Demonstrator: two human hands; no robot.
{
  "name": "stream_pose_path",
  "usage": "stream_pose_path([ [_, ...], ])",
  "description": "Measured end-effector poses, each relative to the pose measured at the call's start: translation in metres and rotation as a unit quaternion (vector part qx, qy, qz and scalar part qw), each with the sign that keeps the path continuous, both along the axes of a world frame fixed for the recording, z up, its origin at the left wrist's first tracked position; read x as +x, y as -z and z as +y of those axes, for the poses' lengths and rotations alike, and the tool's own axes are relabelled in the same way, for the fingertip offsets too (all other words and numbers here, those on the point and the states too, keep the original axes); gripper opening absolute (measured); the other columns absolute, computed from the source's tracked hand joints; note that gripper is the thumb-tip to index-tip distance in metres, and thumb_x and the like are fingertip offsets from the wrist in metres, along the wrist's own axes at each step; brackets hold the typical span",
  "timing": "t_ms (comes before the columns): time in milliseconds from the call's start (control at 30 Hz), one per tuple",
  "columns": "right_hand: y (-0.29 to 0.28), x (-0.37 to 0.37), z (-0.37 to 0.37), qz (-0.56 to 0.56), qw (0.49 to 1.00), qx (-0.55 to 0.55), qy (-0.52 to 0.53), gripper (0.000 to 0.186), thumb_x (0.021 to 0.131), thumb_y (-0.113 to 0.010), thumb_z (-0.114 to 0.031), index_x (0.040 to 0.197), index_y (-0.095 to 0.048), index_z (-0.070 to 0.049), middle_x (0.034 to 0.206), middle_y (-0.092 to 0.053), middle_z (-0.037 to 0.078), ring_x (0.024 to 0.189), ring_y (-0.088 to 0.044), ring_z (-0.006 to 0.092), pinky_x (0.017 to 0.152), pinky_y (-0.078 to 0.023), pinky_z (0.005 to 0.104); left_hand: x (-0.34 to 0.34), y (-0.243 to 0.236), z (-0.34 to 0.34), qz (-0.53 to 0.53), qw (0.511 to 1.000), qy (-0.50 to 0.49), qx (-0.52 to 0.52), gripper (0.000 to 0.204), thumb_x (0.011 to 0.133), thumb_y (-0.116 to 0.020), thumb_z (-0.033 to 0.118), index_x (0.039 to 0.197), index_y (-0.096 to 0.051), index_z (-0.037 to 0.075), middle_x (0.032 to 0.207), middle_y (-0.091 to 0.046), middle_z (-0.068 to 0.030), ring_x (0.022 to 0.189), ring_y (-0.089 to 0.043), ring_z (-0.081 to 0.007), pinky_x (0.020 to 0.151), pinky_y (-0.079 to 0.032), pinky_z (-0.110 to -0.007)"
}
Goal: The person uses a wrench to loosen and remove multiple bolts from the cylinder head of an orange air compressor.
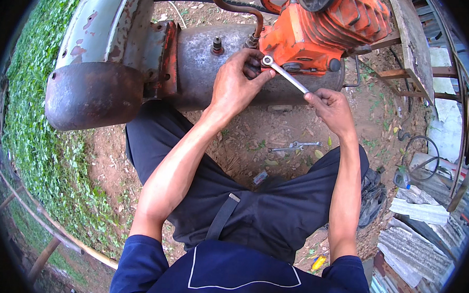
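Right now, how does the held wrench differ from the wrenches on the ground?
The held wrench is raised near the orange pump; the ground wrenches lie on the dirt.
The right hand grips the held wrench, with the left hand at its ring end; neither hand touches the ground wrenches.
All look silvery.

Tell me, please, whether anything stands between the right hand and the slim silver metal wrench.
Nothing visible does: the right hand grips the lower end of the slim silver metal wrench. The left hand is at its upper end, near the orange finned metal block.
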State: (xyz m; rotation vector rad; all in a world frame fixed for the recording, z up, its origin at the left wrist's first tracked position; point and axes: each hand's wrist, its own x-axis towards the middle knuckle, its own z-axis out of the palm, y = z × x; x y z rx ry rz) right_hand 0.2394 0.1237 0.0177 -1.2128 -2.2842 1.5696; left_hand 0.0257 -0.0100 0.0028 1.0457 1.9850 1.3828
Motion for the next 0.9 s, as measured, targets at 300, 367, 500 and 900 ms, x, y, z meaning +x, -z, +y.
stream_pose_path([
  [300, -0.012, -0.005, -0.042, 0.003, 0.989, 0.104, 0.106, 0.041, 0.086, -0.074, -0.036, 0.065, -0.061, -0.003, 0.049, -0.038, -0.006, 0.049, -0.029, 0.0031, 0.043, -0.022, 0.0264, -0.003, -0.004, -0.004, -0.031, 1.000, 0.005, 0.002, 0.031, 0.083, -0.071, 0.014, 0.110, -0.063, 0.002, 0.093, -0.066, -0.0060, 0.074, -0.060, -0.0104, 0.068, -0.050, -0.027],
  [367, -0.011, -0.001, -0.060, 0.031, 0.986, 0.033, 0.162, 0.041, 0.087, -0.073, -0.035, 0.065, -0.061, -0.003, 0.049, -0.039, -0.008, 0.049, -0.030, 0.0025, 0.043, -0.022, 0.0256, -0.003, -0.007, -0.004, -0.030, 1.000, -0.004, 0.003, 0.028, 0.084, -0.066, 0.011, 0.111, -0.062, 0.002, 0.095, -0.067, -0.0067, 0.076, -0.061, -0.0120, 0.070, -0.050, -0.028],
  [500, -0.003, -0.005, -0.088, 0.066, 0.974, -0.026, 0.214, 0.042, 0.089, -0.071, -0.034, 0.062, -0.057, -0.004, 0.050, -0.043, -0.008, 0.046, -0.033, 0.0015, 0.042, -0.022, 0.0239, -0.005, -0.008, -0.004, -0.028, 0.999, -0.018, -0.007, 0.028, 0.084, -0.062, 0.010, 0.110, -0.062, 0.001, 0.094, -0.068, -0.0088, 0.077, -0.064, -0.0157, 0.071, -0.051, -0.031],
  [900, 0.013, -0.010, -0.050, 0.024, 0.991, -0.035, 0.127, 0.044, 0.090, -0.068, -0.039, 0.063, -0.060, -0.005, 0.049, -0.042, -0.007, 0.044, -0.035, 0.0034, 0.041, -0.025, 0.0245, -0.008, -0.004, -0.004, -0.030, 0.999, -0.007, -0.027, 0.029, 0.084, -0.062, 0.012, 0.112, -0.063, 0.003, 0.094, -0.068, -0.0080, 0.076, -0.062, -0.0142, 0.071, -0.051, -0.030],
])
